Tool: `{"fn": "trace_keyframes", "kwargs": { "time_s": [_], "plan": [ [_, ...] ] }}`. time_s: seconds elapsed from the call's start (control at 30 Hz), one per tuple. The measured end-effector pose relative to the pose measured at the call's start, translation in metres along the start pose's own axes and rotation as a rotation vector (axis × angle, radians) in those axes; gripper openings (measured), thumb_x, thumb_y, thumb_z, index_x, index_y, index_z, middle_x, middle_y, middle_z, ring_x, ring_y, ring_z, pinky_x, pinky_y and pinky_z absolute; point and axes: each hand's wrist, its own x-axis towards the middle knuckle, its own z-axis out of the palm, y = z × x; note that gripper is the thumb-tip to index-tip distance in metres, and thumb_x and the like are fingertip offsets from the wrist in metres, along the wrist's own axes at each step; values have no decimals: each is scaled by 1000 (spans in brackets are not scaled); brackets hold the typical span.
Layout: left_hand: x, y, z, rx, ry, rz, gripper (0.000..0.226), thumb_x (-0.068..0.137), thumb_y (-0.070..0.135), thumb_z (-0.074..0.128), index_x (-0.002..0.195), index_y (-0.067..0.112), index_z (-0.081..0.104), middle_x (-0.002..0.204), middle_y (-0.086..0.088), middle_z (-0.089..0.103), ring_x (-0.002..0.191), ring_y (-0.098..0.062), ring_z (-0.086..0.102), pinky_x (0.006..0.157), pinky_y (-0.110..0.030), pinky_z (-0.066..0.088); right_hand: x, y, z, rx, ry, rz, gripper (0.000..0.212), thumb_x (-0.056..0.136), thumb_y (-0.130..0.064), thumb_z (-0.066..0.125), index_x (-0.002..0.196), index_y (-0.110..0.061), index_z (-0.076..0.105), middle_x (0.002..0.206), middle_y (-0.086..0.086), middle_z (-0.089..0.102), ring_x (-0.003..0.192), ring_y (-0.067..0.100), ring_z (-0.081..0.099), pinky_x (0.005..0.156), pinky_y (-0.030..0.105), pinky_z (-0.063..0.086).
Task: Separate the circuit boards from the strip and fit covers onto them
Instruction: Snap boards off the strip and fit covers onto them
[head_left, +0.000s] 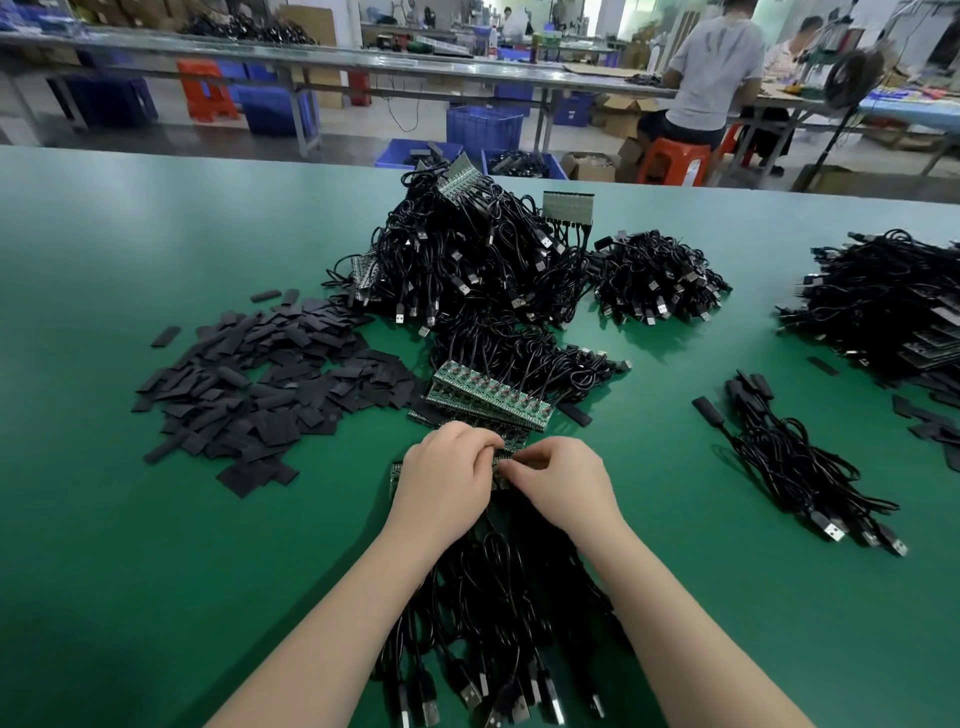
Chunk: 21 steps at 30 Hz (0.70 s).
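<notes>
A heap of flat black covers lies at middle left on the green table. A big pile of black cables sits above center. Both hands meet low in the middle. The left hand and right hand curl their fingers, pinching a strip of circuit boards, mostly hidden beneath them. Another strip lies just above.

Two bare forearms are seen, entering from about 6 o'clock, with no sleeve visible on either up to the frame's edge. The left hand and the right hand are ungloved. Short, unpainted fingernails can be made out.
</notes>
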Motion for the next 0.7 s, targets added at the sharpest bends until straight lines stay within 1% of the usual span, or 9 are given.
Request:
{"fn": "trace_keyframes", "kwargs": {
  "time_s": [0.07, 0.13, 0.23, 0.33, 0.37, 0.43, 0.53, 0.63, 0.7],
  "plan": [
    [-1, 0, -1, -30, 38, 20, 27, 97, 18, 47, 112, 27, 67, 110, 10, 64, 106, -12, 57, 90, -37, 46, 4, 1, -3, 87, -11, 23, 12, 85, -42, 72, 84, -30, 75, 70, -7, 66, 69, 14, 61, 58, 24, 45],
    [-1, 0, -1, -34, 42, 28, 24, 96, 20, 50, 108, 28, 69, 108, 13, 66, 103, -11, 57, 89, -34, 46, 7, 3, -5, 138, -37, 38, 12, 83, -42, 75, 82, -30, 75, 62, -6, 62, 58, 11, 54, 51, 22, 41],
    [-1, 0, -1, 2, 8, 38, 22, 95, 26, 51, 102, 32, 71, 102, 16, 68, 99, -8, 57, 84, -28, 47, 11, 4, -8, 129, -94, 64, 17, 83, -43, 75, 83, -26, 79, 59, 0, 60, 51, 13, 46, 50, 21, 38],
    [-1, -2, 0, 1, 14, 36, 21, 94, 27, 52, 101, 33, 71, 100, 17, 68, 98, -7, 56, 83, -29, 47, 16, 1, -9, 146, -146, 102, 18, 84, -40, 74, 75, -24, 75, 73, 12, 71, 58, 17, 49, 57, 27, 43],
    [-1, -2, 1, 11, 11, 40, 20, 94, 27, 52, 100, 33, 71, 99, 17, 68, 98, -7, 55, 84, -29, 47, 18, 0, -9, 120, -165, 108, 18, 85, -39, 73, 76, -24, 74, 75, 13, 71, 59, 18, 51, 59, 28, 45],
    [1, -3, 2, 37, -8, 56, 20, 94, 27, 53, 98, 32, 71, 99, 16, 68, 100, -9, 55, 85, -31, 46, 21, -2, -7, 28, -186, 119, 18, 86, -39, 71, 82, -22, 77, 68, 7, 65, 58, 19, 50, 60, 28, 45],
    [2, -3, 4, 56, -20, 64, 20, 94, 25, 53, 99, 30, 72, 101, 15, 66, 102, -11, 54, 85, -31, 46, 27, -4, -5, -22, -193, 161, 32, 84, -39, 71, 96, -10, 77, 61, 4, 51, 54, 20, 42, 59, 29, 42],
    [3, -4, 5, 51, -8, 67, 21, 93, 23, 54, 100, 29, 72, 103, 13, 64, 101, -12, 53, 83, -30, 47, 34, -6, -3, -34, -213, 211, 42, 81, -38, 74, 102, -2, 72, 66, 6, 51, 61, 24, 45, 60, 30, 42],
    [3, -4, 5, 61, -16, 67, 21, 94, 24, 53, 101, 30, 72, 102, 13, 65, 101, -13, 54, 84, -30, 47, 37, -7, -2, -56, -218, 231, 43, 80, -38, 74, 101, 0, 71, 65, 6, 52, 59, 24, 47, 58, 29, 43]
  ]
}}
